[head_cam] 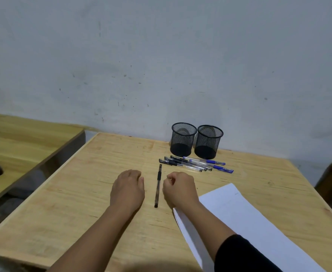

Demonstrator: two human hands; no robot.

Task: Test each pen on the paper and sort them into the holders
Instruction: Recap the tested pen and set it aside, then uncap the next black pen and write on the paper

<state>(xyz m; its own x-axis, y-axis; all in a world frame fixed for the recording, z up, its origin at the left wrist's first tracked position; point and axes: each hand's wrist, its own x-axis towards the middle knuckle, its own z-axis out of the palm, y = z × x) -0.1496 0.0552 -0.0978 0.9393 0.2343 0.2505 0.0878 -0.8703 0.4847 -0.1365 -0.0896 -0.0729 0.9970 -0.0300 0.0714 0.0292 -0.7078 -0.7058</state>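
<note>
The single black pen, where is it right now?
In the head view the black pen lies on the table between the left hand and right hand, untouched.

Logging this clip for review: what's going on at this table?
A person sits at a wooden table, both hands resting on it. One black pen lies loose between the left hand and right hand; neither holds it. More pens lie before two empty mesh holders. The paper lies to the right.
</note>
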